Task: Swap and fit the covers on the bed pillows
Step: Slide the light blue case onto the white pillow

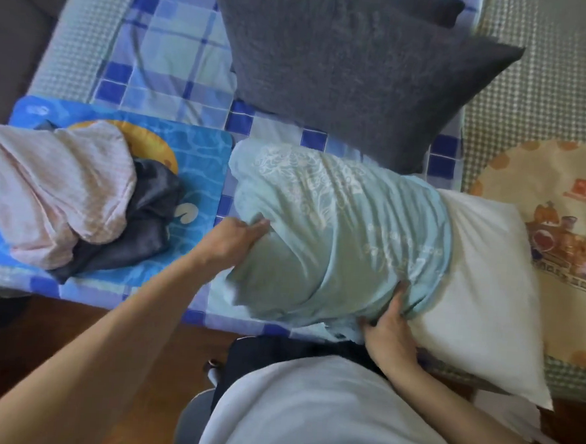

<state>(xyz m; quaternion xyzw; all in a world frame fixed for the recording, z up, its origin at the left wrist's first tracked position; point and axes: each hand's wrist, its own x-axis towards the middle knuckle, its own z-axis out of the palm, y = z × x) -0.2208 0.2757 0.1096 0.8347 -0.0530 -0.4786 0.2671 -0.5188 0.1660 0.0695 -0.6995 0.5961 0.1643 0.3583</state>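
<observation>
On the bed [165, 42], two grey pillows [346, 63], one half-covered white pillow [479, 302].

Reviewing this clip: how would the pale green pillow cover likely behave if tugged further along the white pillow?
The pale green cover looks thin and floppy: it wrinkles where the right hand bunches it. It would probably drag and gather rather than slide, since it hugs the white pillow. Likely light: the left hand lifts its edge with a pinch.

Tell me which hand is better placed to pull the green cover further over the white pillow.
Probably the right hand: it grips the green cover by its open edge, next to the bare white pillow. The left hand holds the closed end.
</observation>
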